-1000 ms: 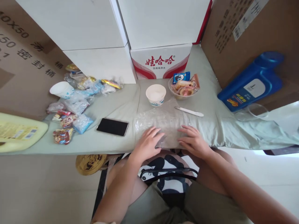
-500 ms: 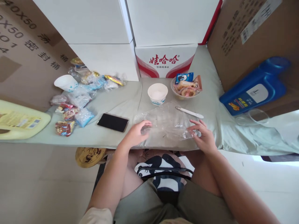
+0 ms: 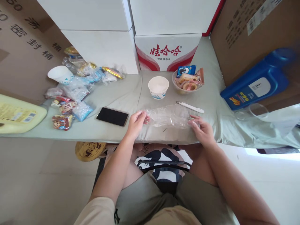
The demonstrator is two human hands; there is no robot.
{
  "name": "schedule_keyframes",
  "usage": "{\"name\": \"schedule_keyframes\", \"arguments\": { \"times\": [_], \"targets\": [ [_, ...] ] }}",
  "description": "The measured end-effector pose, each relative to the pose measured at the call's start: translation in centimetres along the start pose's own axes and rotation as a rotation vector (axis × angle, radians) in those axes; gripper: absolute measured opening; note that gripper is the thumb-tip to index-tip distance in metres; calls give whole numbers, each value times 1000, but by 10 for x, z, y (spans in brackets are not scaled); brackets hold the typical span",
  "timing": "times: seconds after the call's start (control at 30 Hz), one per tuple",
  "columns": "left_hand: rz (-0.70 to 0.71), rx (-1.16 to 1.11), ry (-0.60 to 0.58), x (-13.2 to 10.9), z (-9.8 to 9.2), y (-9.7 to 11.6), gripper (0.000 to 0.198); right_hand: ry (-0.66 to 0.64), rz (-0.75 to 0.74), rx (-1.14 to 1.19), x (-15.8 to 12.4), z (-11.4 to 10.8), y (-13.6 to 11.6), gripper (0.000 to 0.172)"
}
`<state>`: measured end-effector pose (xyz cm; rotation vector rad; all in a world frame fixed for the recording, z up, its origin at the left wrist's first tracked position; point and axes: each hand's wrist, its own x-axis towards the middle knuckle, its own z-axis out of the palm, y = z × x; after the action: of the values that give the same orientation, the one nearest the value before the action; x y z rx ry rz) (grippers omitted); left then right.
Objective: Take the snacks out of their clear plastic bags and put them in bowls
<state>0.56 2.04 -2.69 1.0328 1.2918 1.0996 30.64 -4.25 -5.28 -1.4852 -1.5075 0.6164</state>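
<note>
A clear plastic bag (image 3: pixel 168 116) lies stretched sideways near the front edge of the grey-green covered table (image 3: pixel 122 93). My left hand (image 3: pixel 136 123) pinches its left end and my right hand (image 3: pixel 201 131) pinches its right end, both closed on the plastic. Just behind the bag lie a white pen-like tool (image 3: pixel 190 107), a white paper cup (image 3: pixel 158 87) holding something white, and a bowl of wrapped snacks (image 3: pixel 188 82). A black phone (image 3: pixel 112 116) lies flat to the left of my left hand.
A heap of wrapped snacks (image 3: pixel 75 90) and a paper cup (image 3: pixel 60 74) sit at the left. A yellow jug (image 3: pixel 18 114) lies far left, a blue jug (image 3: pixel 257 82) at right beside a clear glass cup (image 3: pixel 256 110). Cartons (image 3: pixel 166 51) wall the back.
My hands left the flat bag, spread apart to its two ends and gripped them; the bag has bunched into a narrower strip and shifted slightly away from me.
</note>
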Motion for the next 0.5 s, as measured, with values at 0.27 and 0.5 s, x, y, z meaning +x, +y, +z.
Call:
{"name": "schedule_keyframes", "arguments": {
  "times": [0.27,0.5],
  "targets": [
    [-83,142,140,0,-8,0,18,120,143,124,-3,8,-16,27],
    [-69,292,17,0,-18,-1,34,89,411,16,5,12,-16,36]
  ]
}}
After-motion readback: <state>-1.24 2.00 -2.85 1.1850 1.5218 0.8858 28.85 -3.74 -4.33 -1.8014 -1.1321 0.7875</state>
